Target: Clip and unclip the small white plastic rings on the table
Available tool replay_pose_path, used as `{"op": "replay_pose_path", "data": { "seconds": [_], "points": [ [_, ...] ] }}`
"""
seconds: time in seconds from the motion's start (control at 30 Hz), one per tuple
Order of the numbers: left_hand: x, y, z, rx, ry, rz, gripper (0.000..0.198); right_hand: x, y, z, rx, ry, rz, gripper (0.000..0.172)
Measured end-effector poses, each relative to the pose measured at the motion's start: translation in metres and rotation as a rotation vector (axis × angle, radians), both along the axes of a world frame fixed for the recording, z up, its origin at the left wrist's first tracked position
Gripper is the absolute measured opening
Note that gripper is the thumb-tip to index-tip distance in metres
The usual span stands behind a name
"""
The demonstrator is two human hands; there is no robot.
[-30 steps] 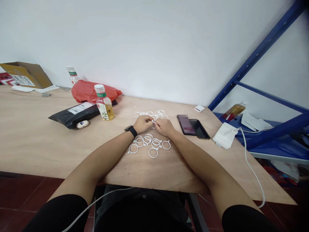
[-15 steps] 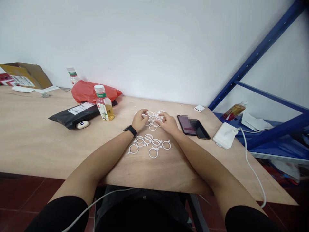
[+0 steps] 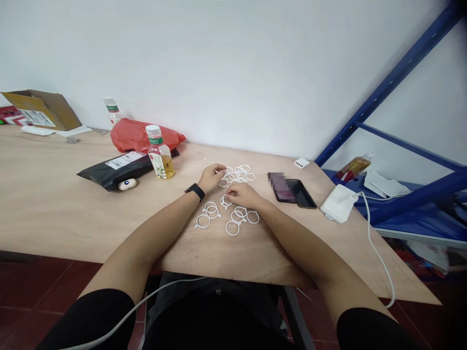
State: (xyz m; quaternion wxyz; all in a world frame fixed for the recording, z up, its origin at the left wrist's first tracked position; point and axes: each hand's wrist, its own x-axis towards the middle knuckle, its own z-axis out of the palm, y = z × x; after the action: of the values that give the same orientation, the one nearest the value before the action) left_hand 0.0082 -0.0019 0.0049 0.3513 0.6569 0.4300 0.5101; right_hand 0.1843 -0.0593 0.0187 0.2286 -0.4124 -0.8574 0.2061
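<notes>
Thin white curtain rings point(image 3: 241, 176), each with a small eyelet, lie in an overlapping pile beyond my hands. At the left edge of this pile is my left hand point(image 3: 210, 178), its fingers drawn together; whether a ring sits in them is hidden. My right hand point(image 3: 243, 195) reaches across the front of the pile, thumb and finger pinched at a white curtain ring point(image 3: 223, 206) in the nearer group. More curtain rings point(image 3: 232, 235) of that loose group lie between my forearms, some overlapping. A black watch point(image 3: 197, 191) is on my left wrist.
Left of my hands stand a drink bottle point(image 3: 159, 158), a black parcel bag point(image 3: 104, 174), a red plastic bag point(image 3: 133, 136) and a small white case point(image 3: 127, 184). Rightward lie two phones point(image 3: 305, 193) and a white charger point(image 3: 338, 204) with its cable. A blue rack point(image 3: 397, 141) borders the table's right end.
My right hand has come back from the far pile to the nearer rings. My left hand stays by the far pile, its fingers now more closed. The view has shifted slightly.
</notes>
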Motion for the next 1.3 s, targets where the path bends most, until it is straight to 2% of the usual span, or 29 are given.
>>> {"op": "replay_pose_path", "data": {
  "seconds": [0.1, 0.2, 0.3, 0.4, 0.57, 0.73, 0.9, 1.3],
  "points": [
    [-0.002, -0.009, 0.006, -0.041, 0.003, -0.137, 0.027, 0.004, 0.004, -0.005, -0.115, 0.229, -0.206, 0.011],
    [-0.003, -0.028, 0.01, -0.074, 0.022, -0.245, 0.032, 0.005, 0.006, -0.007, -0.111, 0.442, -0.405, 0.016],
    [-0.002, -0.047, 0.012, -0.094, -0.007, -0.249, 0.028, 0.001, 0.002, -0.005, -0.04, 0.494, -0.555, 0.014],
    [0.002, -0.055, 0.014, -0.113, -0.125, -0.148, 0.026, -0.008, -0.005, -0.004, 0.019, 0.48, -0.612, 0.015],
    [0.002, -0.053, 0.014, -0.179, -0.227, -0.011, 0.031, -0.017, -0.011, -0.006, 0.042, 0.532, -0.537, 0.021],
    [-0.004, -0.052, 0.011, -0.219, -0.257, -0.066, 0.037, -0.016, -0.007, -0.011, -0.01, 0.586, -0.443, 0.026],
    [-0.008, -0.055, 0.012, -0.156, -0.215, -0.078, 0.039, -0.016, -0.005, -0.015, -0.075, 0.61, -0.372, 0.029],
    [-0.007, -0.057, 0.013, -0.116, -0.262, -0.075, 0.035, -0.018, -0.01, -0.013, -0.072, 0.551, -0.338, 0.032]
  ]
}}
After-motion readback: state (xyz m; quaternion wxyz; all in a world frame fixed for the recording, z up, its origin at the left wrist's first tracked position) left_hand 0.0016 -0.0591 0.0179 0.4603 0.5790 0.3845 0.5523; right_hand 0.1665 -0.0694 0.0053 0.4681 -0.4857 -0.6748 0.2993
